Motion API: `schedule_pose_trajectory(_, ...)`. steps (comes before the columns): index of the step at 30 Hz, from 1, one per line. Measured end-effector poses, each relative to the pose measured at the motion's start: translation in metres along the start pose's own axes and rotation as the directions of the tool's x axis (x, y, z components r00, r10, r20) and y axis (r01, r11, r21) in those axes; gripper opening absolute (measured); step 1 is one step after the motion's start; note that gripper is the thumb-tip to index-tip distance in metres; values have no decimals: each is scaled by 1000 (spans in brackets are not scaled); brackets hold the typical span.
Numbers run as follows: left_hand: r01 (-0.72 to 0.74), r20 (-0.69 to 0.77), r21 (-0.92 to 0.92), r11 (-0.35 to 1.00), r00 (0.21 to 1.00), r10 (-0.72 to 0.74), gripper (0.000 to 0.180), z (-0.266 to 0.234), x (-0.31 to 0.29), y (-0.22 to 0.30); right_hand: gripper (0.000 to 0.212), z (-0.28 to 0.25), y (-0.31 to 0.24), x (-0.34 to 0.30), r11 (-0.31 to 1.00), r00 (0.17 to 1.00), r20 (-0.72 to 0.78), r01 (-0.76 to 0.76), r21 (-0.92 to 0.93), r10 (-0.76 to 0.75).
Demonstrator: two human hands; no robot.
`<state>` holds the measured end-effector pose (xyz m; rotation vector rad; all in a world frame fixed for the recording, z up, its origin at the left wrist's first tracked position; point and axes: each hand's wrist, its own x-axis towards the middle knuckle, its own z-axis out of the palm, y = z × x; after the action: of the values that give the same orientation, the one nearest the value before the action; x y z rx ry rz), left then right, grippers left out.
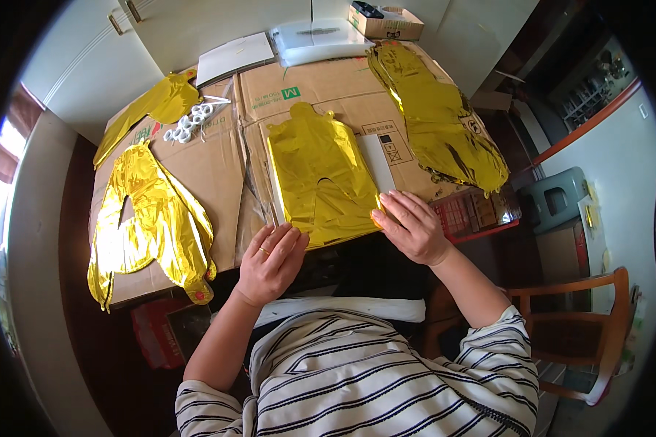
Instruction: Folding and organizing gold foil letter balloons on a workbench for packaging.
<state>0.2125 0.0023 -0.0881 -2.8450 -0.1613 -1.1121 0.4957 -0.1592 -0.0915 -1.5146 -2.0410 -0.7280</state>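
Note:
A flat gold foil balloon [321, 164] lies in front of me on a white sheet [377, 162], which shows at its left and right sides. At the near left corner, the fingers of my left hand [272, 264] are closed on the foil's edge, a ring on one of them. My right hand [415, 227] pinches the near right corner between thumb and fingers. More flat gold foil balloons lie around: one [149, 218] at the left with its legs apart, another [153, 105] at the far left, and a stack [441, 116] at the right.
Cardboard [259, 91] covers the table. White ribbon rolls [189, 124] lie left of centre. Along the back are a white paper stack [235, 58], a clear plastic packet [317, 44] and a small box [386, 23]. A wooden chair [612, 320] and a grey-green stool [554, 197] stand right.

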Motion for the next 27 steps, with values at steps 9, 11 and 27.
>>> schedule_pose_trajectory(9, 7, 52, 56, 998, 999, -10, 30, -3, -12, -2, 28, 1, 1, -1, 1000, 1000, -6, 11, -14, -11)
schedule_pose_trajectory(11, 15, 52, 64, 998, 998, -18, 29, -3, -11, -1, 28, 1, 0, -1, 1000, 1000, -4, 11, -18, -11)
schedule_pose_trajectory(27, 91, -7, 59, 994, 996, -91, 31, 1, -7, 3, 26, 0, 2, 0, 1000, 1000, -1, 14, -10, -14)
